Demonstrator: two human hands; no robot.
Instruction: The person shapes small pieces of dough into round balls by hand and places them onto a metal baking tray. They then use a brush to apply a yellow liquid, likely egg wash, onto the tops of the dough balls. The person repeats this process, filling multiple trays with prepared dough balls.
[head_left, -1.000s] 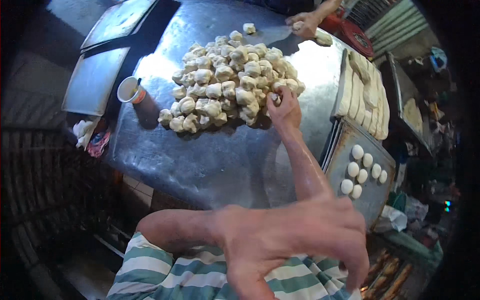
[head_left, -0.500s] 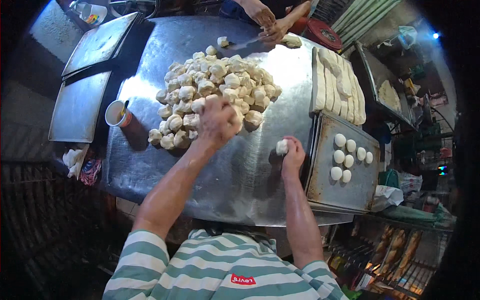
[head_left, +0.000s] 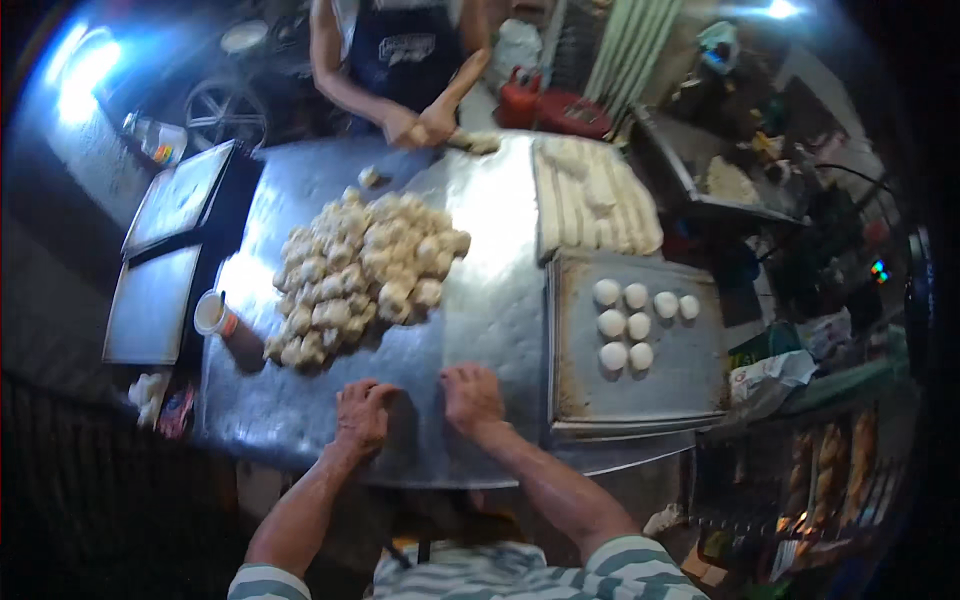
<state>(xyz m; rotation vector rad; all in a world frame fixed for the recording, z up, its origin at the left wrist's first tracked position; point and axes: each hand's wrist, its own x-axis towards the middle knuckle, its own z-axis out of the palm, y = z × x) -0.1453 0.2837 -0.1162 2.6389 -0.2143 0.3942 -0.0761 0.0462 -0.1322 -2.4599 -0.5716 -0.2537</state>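
My left hand (head_left: 362, 412) rests on the near part of the metal table (head_left: 500, 340), its fingers curled down as if cupped. Beside it, a hand's width to the right, my right hand (head_left: 472, 397) is cupped against the table the same way. Whatever lies under either palm is hidden. Beyond them a big heap of dough pieces (head_left: 350, 260) spreads over the table. To the right, several smooth round dough balls (head_left: 611, 323) sit on a baking tray (head_left: 660, 395).
Long dough strips (head_left: 600, 200) lie behind the tray. A white cup (head_left: 211, 314) stands at the left, near dark-edged metal trays (head_left: 150, 305). Across the table, a person's hands (head_left: 420, 127) hold a tool by some dough (head_left: 482, 144).
My left hand has left the dough heap and come back to the near table. My right hand has moved left beside it; its dough piece is now out of sight. The view has tilted up.
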